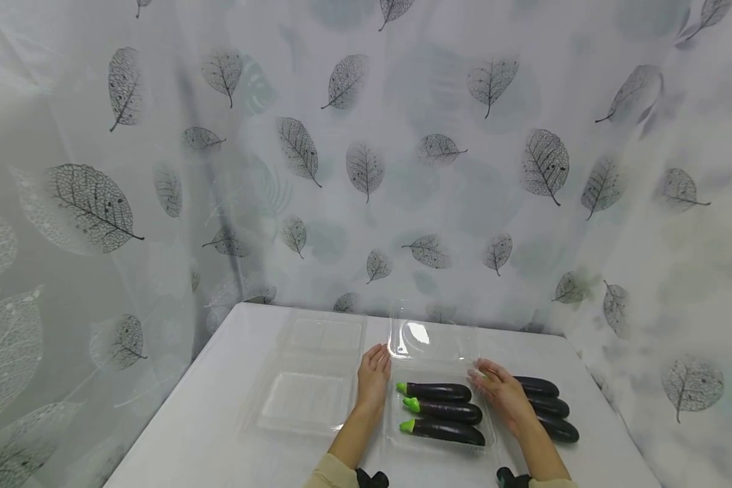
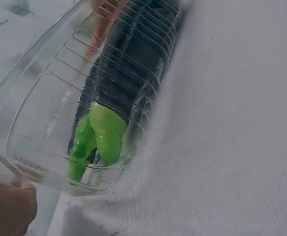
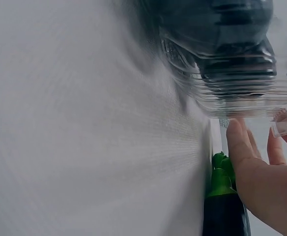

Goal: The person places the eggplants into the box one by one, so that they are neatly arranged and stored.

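Note:
A clear plastic clamshell box (image 1: 440, 445) stands on the white table with three dark eggplants (image 1: 448, 411) in its base, green stems to the left. Its transparent lid (image 1: 433, 341) is tilted back behind the base. At the left rear side, my left hand (image 1: 372, 383) grips the plastic edge; its thumb (image 2: 23, 209) shows at the box corner. On the other side, my right hand (image 1: 501, 393) pinches the clear rim, with a forefinger (image 3: 237, 140) fairly straight beneath it. Part of the right fingers lies behind the plastic.
Three more eggplants (image 1: 549, 407) lie to the right, partly behind my right hand. Another clear box (image 1: 305, 400) sits at left, its lid (image 1: 323, 335) folded back. A leaf-patterned curtain (image 1: 366, 169) hangs behind the white table (image 1: 213, 407).

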Available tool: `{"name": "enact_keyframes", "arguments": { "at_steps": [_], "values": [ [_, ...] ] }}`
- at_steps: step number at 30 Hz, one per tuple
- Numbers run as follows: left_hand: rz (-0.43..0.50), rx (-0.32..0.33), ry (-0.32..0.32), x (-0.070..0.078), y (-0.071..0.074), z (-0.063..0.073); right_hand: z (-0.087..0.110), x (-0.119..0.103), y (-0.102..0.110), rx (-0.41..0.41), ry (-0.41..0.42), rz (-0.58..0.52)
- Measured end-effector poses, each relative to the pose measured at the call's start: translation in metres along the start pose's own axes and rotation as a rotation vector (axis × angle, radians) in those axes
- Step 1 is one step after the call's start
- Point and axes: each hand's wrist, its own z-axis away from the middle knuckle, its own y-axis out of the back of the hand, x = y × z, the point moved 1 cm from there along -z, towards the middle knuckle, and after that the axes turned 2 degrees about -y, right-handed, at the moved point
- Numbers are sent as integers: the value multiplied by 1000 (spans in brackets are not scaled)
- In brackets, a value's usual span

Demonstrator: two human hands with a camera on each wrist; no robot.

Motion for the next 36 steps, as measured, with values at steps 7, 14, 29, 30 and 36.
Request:
{"name": "enact_keyframes", "arguments": {
  "at_steps": [7,14,29,30,36],
  "values": [
    [15,27,-31,-1,-3,-1,0,-4,-1,-15,11,-102],
    [-2,52,-40,0,-2,-1,1,-2,-1,-20,18,-154],
    [-50,91,-31,0,-3,3,3,3,0,-11,20,-196],
    [-55,95,-31,0,-2,4,3,4,0,-7,16,-195],
    [-22,118,-24,-1,-2,3,5,6,1,58,-33,-72]
  ]
}}
